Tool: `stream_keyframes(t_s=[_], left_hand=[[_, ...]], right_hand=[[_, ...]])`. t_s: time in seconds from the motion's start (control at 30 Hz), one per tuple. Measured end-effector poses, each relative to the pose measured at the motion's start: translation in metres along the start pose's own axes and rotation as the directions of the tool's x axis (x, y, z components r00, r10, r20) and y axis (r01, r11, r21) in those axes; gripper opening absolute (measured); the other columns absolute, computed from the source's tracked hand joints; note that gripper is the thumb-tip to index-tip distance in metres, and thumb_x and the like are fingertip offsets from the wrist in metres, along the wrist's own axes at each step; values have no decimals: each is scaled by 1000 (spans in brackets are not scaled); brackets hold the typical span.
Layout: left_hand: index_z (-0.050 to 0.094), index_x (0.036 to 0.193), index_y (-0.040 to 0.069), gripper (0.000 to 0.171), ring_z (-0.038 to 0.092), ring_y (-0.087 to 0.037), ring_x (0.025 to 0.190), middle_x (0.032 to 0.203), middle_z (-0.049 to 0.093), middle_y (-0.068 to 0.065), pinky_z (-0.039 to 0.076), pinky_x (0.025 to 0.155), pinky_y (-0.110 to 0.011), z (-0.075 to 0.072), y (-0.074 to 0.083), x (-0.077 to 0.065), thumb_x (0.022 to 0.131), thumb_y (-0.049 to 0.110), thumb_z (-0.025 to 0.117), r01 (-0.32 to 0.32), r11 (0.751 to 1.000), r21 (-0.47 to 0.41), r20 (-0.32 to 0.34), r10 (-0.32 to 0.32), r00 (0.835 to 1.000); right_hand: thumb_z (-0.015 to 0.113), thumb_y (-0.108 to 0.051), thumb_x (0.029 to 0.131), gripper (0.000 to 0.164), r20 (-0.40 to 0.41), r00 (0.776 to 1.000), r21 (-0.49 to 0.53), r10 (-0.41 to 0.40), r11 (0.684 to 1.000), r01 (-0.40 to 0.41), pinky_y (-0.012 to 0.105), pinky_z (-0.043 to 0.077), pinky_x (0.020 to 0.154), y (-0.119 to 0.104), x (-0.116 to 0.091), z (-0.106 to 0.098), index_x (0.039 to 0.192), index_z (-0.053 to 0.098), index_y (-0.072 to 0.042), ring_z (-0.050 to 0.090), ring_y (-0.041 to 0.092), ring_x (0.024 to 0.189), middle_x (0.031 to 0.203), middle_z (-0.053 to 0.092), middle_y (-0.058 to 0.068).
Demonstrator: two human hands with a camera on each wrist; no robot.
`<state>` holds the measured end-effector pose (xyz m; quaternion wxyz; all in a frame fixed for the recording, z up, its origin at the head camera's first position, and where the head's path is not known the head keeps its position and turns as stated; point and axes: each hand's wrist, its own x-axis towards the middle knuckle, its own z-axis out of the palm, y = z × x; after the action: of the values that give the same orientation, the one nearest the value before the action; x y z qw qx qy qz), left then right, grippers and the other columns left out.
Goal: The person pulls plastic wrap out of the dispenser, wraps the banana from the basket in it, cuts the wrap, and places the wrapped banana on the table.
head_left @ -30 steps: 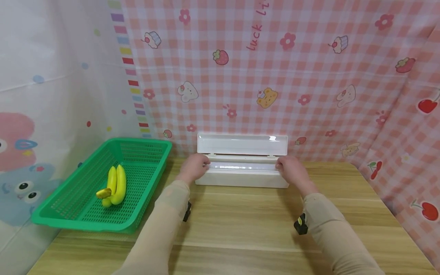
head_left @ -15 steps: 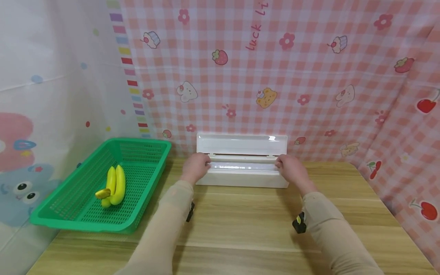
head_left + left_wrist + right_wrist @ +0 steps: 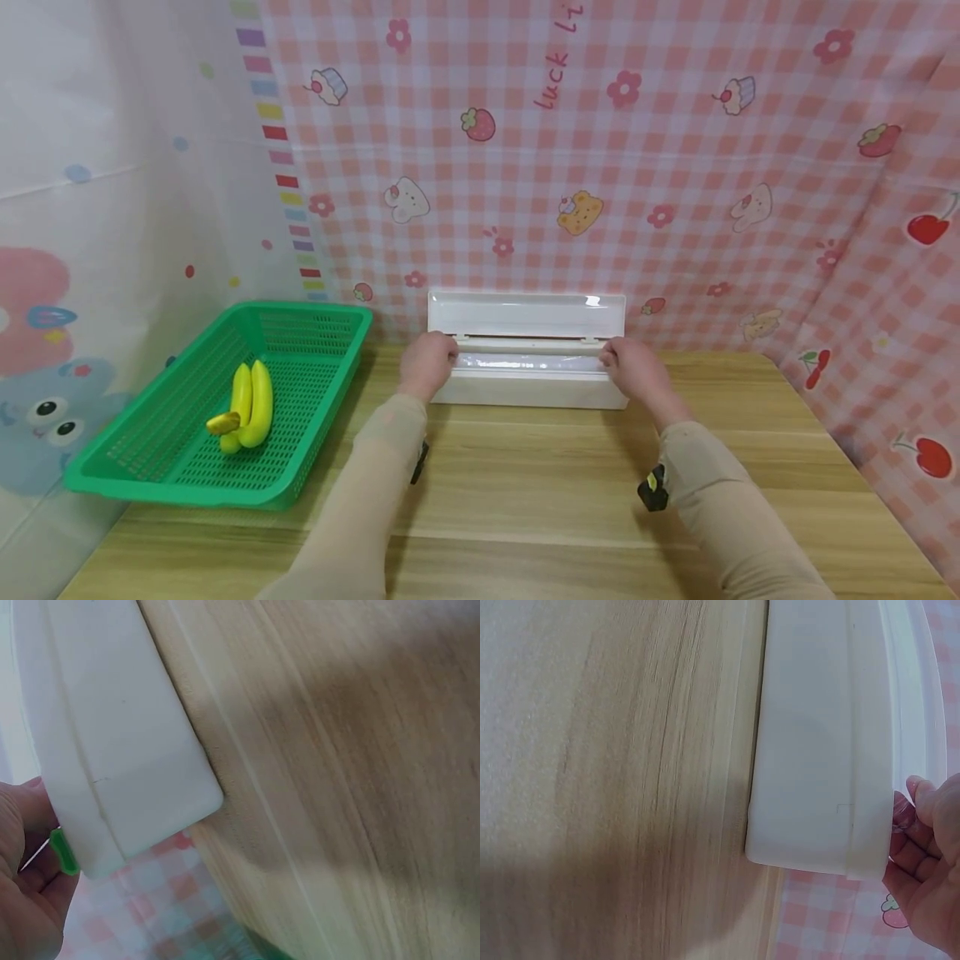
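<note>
A white cling film dispenser box [image 3: 528, 392] stands at the back of the table with its lid [image 3: 525, 315] raised. Clear cling film [image 3: 532, 362] stretches across its opening between both hands. At the left end, my left hand [image 3: 429, 364] has curled fingers and appears to pinch the film's corner. A green tab [image 3: 64, 851] on the box's edge touches those fingers in the left wrist view. My right hand [image 3: 633, 369] pinches crumpled film [image 3: 902, 814] between thumb and fingers at the right end. The roll inside is mostly hidden.
On the left stands a green plastic basket [image 3: 330, 396] with yellow bananas [image 3: 255, 404] in it. Pink checked cloth [image 3: 495, 167] hangs directly behind the box. The wooden table [image 3: 517, 500] extends in front of it.
My left hand has shifted slightly right and away from me at the box's left end. The film in the opening looks smoother than before. My right hand has hardly moved.
</note>
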<state>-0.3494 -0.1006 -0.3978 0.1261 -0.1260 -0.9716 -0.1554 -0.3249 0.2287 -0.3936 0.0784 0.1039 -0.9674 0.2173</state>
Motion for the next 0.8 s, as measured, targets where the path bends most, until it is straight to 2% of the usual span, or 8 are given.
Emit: stream_keyframes(t_s=[0.13, 0.23, 0.43, 0.63, 0.8], left_hand=[[65, 69, 14, 23, 51, -16, 68, 76, 60, 0, 44, 54, -31, 3, -2, 0, 77, -5, 56, 3, 1000, 4, -21, -3, 1000], [63, 69, 15, 23, 48, -16, 66, 75, 58, -1, 41, 53, -30, 4, -3, 0, 76, -5, 55, 4, 1000, 10, -29, -4, 1000], [65, 73, 13, 14, 56, -19, 71, 77, 61, -3, 48, 58, -34, 5, -3, 0, 83, 4, 62, -20, 999, 31, -49, 21, 999], [68, 80, 13, 9, 61, -22, 77, 82, 65, -4, 51, 65, -37, 5, -3, -2, 84, 6, 64, -30, 999, 40, -73, 33, 997], [66, 79, 12, 8, 61, -23, 75, 81, 66, -4, 51, 65, -38, 5, -4, -3, 84, 7, 64, -54, 998, 34, -110, 58, 992]], right_hand=[[54, -15, 93, 11, -3, 1000, 3, 5, 1000, -5, 36, 44, 63, 2, 0, 2, 93, 57, -4, 50, 22, 71, 79, 55, 7], [53, -15, 94, 11, -7, 1000, -2, 4, 1000, -4, 36, 44, 63, 4, 1, 3, 93, 57, -5, 50, 22, 71, 79, 55, 6], [53, -14, 93, 11, -23, 1000, -2, -8, 1000, 8, 37, 44, 64, 5, 1, 4, 93, 58, -4, 50, 22, 71, 79, 55, 7], [53, -12, 93, 10, -41, 999, 12, -13, 1000, 13, 37, 44, 64, 5, -1, 4, 92, 58, -4, 51, 22, 71, 80, 56, 7], [53, -11, 92, 8, -79, 996, -6, -45, 999, 44, 38, 44, 64, 7, -2, 5, 90, 58, -5, 51, 22, 70, 79, 56, 6]])
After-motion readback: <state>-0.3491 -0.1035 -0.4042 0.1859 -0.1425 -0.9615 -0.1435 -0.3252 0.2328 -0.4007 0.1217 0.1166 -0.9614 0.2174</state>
